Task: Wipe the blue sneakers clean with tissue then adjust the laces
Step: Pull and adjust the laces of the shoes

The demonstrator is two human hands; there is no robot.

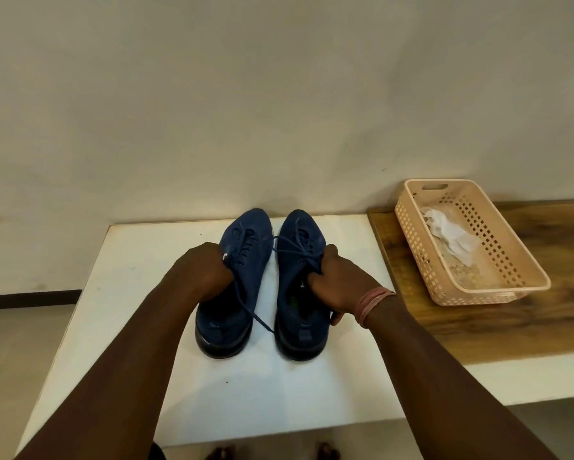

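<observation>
Blue sneakers side by side on white table, toes at 12 o'clock. Left hand grips left sneaker; right hand grips right sneaker collar. Loose lace between, nearer left.

No readable text, brand, number or sign anywhere. Only small white marks on the dark blue suede lace-up sneakers at centre frame, too blurred to read, and a green patch inside the right-hand one, illegible as well.
</observation>
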